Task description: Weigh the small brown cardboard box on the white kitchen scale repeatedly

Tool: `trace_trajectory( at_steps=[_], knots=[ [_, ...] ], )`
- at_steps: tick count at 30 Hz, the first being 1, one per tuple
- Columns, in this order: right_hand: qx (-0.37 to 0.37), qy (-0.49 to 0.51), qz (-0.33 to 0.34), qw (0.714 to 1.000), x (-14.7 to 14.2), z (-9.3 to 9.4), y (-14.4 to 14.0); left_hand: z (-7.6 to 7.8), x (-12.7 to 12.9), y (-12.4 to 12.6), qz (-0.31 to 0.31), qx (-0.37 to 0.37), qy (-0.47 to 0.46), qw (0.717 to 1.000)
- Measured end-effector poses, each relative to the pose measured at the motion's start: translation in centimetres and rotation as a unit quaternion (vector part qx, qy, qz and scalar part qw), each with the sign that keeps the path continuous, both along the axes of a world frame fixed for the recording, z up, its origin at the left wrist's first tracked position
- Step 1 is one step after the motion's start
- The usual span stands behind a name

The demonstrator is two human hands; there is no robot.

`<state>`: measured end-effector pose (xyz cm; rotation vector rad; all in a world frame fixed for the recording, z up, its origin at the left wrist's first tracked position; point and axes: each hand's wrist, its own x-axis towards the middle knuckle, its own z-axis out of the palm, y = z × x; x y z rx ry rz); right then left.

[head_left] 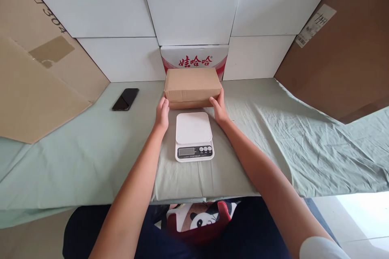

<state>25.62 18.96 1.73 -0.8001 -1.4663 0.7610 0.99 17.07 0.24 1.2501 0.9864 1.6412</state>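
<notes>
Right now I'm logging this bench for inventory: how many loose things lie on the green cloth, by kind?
Brown box, held between left hand and right hand: 1
White scale: 1
Black phone: 1
Total: 3

a makeshift parcel-weighing spot, likely in a home: a bench point(273, 145) draped in a wrinkled green sheet, walled with white boards point(188, 4) and flattened brown cardboard point(36, 85), a small digital scale point(193, 135) near the middle, a drinks carton point(194, 57) at the far side.
</notes>
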Motion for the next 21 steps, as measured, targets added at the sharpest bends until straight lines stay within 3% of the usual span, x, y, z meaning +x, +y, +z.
trace_trajectory(
  at_steps=[3, 7, 12, 18, 21],
  knots=[
    [-0.025, -0.001, 0.006, 1.000, 0.2, -0.9, -0.1, -1.6, -0.3, 0.0, 0.002, -0.029, -0.002, 1.000],
    [-0.058, 0.014, 0.004, 0.998, 0.2, -1.2, -0.2, -2.1, -0.6, -0.1, 0.009, -0.049, 0.005, 0.999],
    [-0.102, 0.051, 0.002, 0.994, 0.3, -1.7, 0.1, -2.2, -0.5, 0.2, 0.011, -0.044, 0.021, 0.999],
    [-0.159, 0.108, -0.121, 0.974, 3.6, -1.7, 1.6, -1.2, -3.5, 0.7, 0.092, -0.067, -0.007, 0.993],
    [-0.184, 0.111, -0.124, 0.969, 4.9, -2.0, 2.3, -1.0, -4.5, 0.9, 0.102, -0.067, -0.014, 0.992]
  ],
)
